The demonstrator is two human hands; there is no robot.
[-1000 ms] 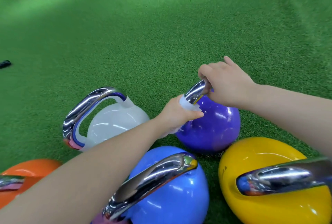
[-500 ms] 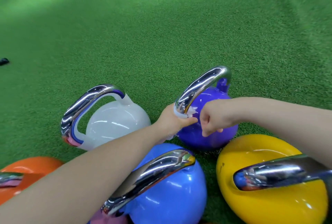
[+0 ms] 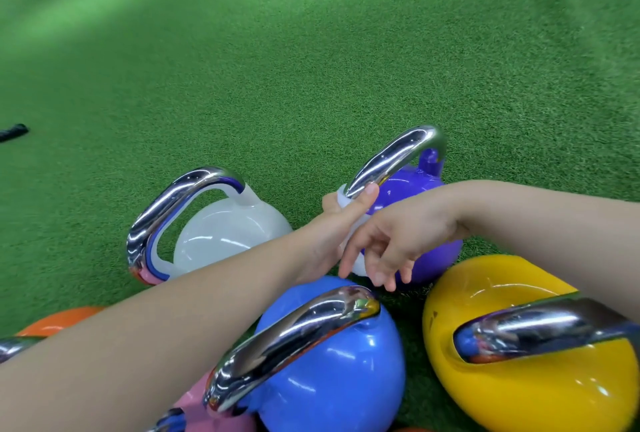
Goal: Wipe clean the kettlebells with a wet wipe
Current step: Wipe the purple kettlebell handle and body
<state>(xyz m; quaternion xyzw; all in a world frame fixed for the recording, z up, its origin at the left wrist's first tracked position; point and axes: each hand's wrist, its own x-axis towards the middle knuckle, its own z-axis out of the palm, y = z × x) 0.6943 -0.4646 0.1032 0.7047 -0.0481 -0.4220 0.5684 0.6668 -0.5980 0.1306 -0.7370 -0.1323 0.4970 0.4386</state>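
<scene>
Head view shows, at frame centre, the left hand (image 3: 341, 220) still pinching the white wet wipe (image 3: 342, 196) around the glossy purple kettlebell (image 3: 420, 223)'s chrome handle (image 3: 394, 158), while the right hand (image 3: 398, 241), off that handle since a second ago, hangs loose-fingered, so wiping continues one-handed.

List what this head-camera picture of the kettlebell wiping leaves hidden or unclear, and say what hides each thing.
1. Wet wipe: mostly wrapped inside the left hand; only white bits show.
2. Purple kettlebell: its lower front is covered by the right hand.
3. Orange kettlebell: behind the left forearm, cut by the left edge.
4. Yellow kettlebell: cut by the right edge.
5. Black object far left: too small to identify.
</scene>
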